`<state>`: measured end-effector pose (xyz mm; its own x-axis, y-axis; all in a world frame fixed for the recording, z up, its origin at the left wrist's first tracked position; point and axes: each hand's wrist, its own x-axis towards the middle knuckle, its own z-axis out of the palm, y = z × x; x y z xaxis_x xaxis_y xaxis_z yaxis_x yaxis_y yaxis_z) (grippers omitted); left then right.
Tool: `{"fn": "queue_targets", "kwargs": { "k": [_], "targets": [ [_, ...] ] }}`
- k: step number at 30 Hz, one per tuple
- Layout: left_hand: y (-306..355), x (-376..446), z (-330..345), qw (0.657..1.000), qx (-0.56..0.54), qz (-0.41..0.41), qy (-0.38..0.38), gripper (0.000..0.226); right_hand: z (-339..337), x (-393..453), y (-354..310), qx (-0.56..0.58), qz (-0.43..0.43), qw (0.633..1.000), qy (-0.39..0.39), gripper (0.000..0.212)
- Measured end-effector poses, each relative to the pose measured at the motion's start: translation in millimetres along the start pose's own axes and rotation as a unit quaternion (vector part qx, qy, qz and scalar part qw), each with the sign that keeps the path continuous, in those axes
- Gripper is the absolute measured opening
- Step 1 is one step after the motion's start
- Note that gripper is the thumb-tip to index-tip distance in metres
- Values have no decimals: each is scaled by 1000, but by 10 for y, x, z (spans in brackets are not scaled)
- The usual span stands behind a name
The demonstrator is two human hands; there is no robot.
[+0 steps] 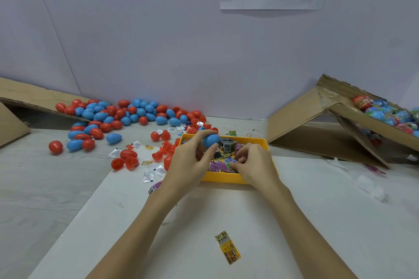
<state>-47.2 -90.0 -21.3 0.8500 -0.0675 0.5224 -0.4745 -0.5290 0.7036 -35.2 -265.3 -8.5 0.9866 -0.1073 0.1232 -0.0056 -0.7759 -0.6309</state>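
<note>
A blue plastic egg (210,140), closed and glossy, sits pinched between the thumb and fingers of your left hand (190,161), lying on its side just above the far left corner of a yellow tray (224,178). The shallow rectangular tray rests on the tabletop, filled with small printed packets (218,166) in purple, yellow and green. Your right hand (254,163) curls down among them; whether it holds one is hidden.
</note>
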Motion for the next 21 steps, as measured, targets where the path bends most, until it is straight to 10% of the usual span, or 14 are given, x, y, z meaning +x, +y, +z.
{"fn": "queue_targets", "kwargs": {
  "k": [21],
  "targets": [
    [98, 6, -34, 997, -61, -41, -4, 33, -66, -78, 195, 267, -64, 961, 34, 18]
  ]
}}
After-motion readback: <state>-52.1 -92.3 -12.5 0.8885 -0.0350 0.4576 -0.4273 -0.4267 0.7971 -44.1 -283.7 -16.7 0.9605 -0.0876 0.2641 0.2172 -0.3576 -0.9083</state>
